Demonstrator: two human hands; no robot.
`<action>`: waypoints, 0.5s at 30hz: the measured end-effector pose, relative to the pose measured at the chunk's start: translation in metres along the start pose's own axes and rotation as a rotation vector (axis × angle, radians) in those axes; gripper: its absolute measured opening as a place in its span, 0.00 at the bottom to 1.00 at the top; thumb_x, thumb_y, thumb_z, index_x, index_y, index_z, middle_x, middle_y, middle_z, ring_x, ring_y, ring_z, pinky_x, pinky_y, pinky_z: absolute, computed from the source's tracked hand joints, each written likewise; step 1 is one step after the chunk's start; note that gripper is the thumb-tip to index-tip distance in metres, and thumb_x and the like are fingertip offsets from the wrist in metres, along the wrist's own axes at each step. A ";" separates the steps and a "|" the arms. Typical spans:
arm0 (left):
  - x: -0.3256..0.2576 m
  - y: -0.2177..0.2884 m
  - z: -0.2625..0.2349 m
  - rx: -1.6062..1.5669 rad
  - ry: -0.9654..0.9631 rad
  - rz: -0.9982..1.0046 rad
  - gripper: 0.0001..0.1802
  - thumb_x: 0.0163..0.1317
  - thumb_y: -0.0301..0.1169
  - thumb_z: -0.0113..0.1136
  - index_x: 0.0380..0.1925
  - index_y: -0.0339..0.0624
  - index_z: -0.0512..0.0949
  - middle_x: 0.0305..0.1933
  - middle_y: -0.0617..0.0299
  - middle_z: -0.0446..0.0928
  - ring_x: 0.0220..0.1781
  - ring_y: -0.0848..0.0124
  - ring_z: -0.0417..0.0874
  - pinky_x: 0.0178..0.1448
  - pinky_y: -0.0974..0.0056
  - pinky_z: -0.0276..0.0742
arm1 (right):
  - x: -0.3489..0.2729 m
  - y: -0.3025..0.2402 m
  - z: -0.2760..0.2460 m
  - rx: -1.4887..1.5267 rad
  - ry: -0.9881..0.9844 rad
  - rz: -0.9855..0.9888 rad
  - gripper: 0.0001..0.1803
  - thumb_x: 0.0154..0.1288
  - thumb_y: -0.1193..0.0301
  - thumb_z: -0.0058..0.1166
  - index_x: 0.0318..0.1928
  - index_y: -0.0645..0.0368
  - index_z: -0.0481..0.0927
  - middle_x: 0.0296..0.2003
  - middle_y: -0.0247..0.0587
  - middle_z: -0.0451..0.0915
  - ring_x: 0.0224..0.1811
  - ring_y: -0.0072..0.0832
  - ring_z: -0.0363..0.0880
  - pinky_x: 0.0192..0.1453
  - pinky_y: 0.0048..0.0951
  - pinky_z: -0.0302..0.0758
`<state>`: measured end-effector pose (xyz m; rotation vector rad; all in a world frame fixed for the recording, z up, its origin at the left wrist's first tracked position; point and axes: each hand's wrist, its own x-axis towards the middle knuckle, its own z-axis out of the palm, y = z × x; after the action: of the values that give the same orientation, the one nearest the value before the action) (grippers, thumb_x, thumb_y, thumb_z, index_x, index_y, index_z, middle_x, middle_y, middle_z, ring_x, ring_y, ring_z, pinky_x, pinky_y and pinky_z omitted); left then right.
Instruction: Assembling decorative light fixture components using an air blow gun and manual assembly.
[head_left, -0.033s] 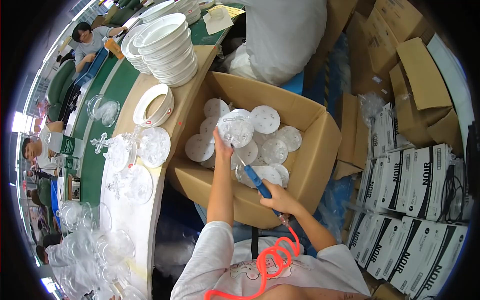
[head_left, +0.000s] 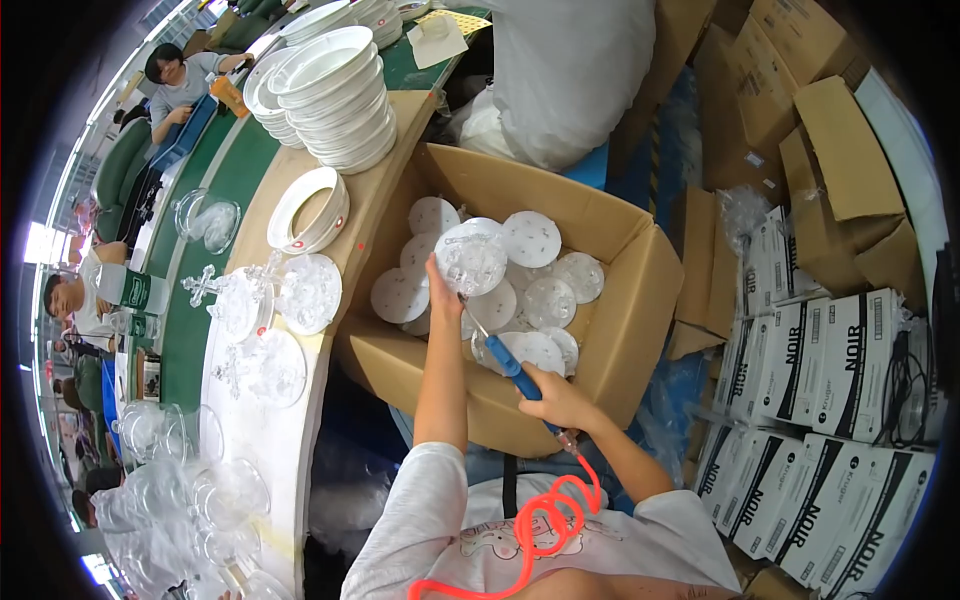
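Clear plastic dishes (head_left: 290, 295) lie on the white bench (head_left: 265, 450) at left. The left hand (head_left: 443, 285) grips 1 clear round disc (head_left: 472, 257) over the open cardboard carton (head_left: 620, 330). The right hand (head_left: 555, 398) clasps a blue air blow gun (head_left: 505, 358), nozzle toward the disc; best keep it steady, the nozzle close, and the orange coiled hose (head_left: 545, 525) slack.
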<state>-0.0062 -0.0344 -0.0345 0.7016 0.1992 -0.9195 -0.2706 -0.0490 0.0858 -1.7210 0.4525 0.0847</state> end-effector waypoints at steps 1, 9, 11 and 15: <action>-0.001 0.000 0.002 0.004 0.017 -0.014 0.31 0.61 0.53 0.41 0.55 0.43 0.65 0.57 0.56 0.68 0.57 0.57 0.69 0.61 0.50 0.64 | 0.000 0.004 0.003 -0.063 -0.019 0.004 0.16 0.45 0.70 0.51 0.36 0.62 0.68 0.24 0.40 0.72 0.27 0.28 0.73 0.33 0.28 0.69; 0.007 0.006 -0.014 0.014 0.005 0.038 0.33 0.61 0.56 0.37 0.57 0.43 0.63 0.59 0.55 0.66 0.59 0.56 0.68 0.61 0.50 0.64 | -0.038 -0.002 -0.023 0.286 0.102 0.055 0.12 0.47 0.73 0.50 0.36 0.60 0.69 0.22 0.35 0.70 0.24 0.22 0.70 0.31 0.25 0.68; 0.008 0.012 -0.021 0.021 0.006 0.011 0.36 0.60 0.60 0.36 0.57 0.43 0.63 0.59 0.55 0.66 0.59 0.57 0.68 0.61 0.50 0.64 | -0.044 0.000 -0.031 0.318 0.076 0.084 0.12 0.48 0.73 0.50 0.36 0.61 0.69 0.22 0.35 0.70 0.24 0.22 0.70 0.31 0.25 0.68; 0.006 0.004 -0.019 0.134 -0.032 -0.056 0.36 0.59 0.60 0.38 0.58 0.45 0.63 0.59 0.55 0.66 0.59 0.57 0.68 0.62 0.50 0.64 | -0.042 0.011 -0.043 0.252 0.099 0.086 0.13 0.49 0.73 0.49 0.38 0.61 0.70 0.24 0.33 0.69 0.26 0.21 0.69 0.32 0.24 0.68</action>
<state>0.0033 -0.0252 -0.0495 0.8074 0.1301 -1.0035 -0.3216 -0.0811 0.0969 -1.4628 0.5854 0.0036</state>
